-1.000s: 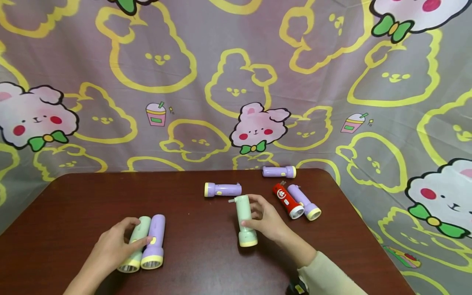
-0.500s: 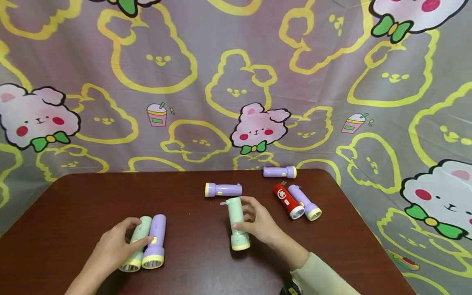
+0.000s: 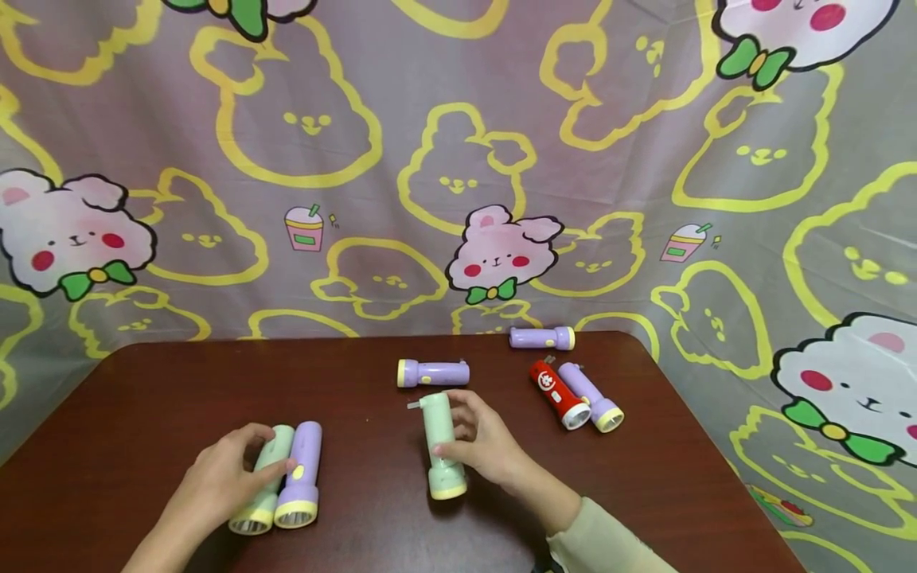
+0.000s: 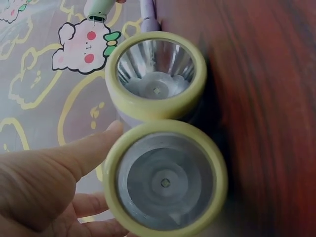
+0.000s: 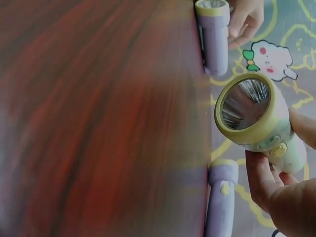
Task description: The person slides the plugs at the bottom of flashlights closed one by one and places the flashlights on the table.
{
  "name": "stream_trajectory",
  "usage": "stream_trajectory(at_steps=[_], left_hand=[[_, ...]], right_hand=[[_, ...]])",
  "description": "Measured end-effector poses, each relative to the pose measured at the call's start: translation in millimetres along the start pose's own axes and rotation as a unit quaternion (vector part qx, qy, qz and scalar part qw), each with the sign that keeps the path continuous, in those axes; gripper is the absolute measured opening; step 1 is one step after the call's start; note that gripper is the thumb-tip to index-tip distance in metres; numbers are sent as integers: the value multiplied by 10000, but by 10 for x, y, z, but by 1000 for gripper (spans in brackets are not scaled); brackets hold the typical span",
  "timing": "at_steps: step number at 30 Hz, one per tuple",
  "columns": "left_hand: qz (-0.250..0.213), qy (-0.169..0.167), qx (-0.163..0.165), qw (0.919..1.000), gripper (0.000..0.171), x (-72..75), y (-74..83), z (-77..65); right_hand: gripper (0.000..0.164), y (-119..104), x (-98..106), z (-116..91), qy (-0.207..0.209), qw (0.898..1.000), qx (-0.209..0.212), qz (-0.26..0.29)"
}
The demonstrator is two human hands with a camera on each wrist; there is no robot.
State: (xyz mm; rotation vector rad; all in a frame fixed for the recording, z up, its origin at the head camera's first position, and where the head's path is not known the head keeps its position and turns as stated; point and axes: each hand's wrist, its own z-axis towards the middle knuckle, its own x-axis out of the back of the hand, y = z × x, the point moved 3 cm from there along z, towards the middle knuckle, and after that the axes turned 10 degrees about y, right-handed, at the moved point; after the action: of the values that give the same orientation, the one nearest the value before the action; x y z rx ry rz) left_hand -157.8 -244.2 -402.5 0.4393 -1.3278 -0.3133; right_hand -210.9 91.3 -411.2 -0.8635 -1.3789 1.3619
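Observation:
My right hand (image 3: 487, 446) grips a mint-green flashlight (image 3: 440, 446) round its barrel, held above the table with its yellow-rimmed head down. A small plug sticks out at its top end. In the right wrist view the lens of this green flashlight (image 5: 247, 103) faces the camera. On the left, my left hand (image 3: 225, 477) holds another green flashlight (image 3: 267, 493) lying on the table, fingers on its far side and thumb across it. The thumb tip reaches a purple flashlight (image 3: 301, 477) lying alongside. Both lenses show close up in the left wrist view.
Toward the back lies a purple flashlight (image 3: 437, 374), with another purple flashlight (image 3: 540, 338) near the far edge. At right, a red flashlight (image 3: 559, 394) lies against a purple flashlight (image 3: 593, 398). A patterned curtain (image 3: 372, 199) hangs behind the brown table (image 3: 358, 549).
My right hand has carried the green flashlight leftward and slightly toward the near side. The left hand and the two flashlights by it have stayed in place.

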Motion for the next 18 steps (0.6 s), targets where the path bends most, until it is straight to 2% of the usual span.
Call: stream_trajectory(at_steps=[8, 14, 18], left_hand=[[-279, 305, 52, 9991, 65, 50, 68, 15], [-509, 640, -131, 9966, 60, 73, 145, 21], [-875, 929, -210, 9916, 59, 39, 258, 15]], right_hand=[[69, -23, -121, 3, -63, 9999, 2, 110], [69, -46, -161, -18, -11, 9999, -15, 134], [69, -56, -190, -35, 2, 9997, -75, 248]])
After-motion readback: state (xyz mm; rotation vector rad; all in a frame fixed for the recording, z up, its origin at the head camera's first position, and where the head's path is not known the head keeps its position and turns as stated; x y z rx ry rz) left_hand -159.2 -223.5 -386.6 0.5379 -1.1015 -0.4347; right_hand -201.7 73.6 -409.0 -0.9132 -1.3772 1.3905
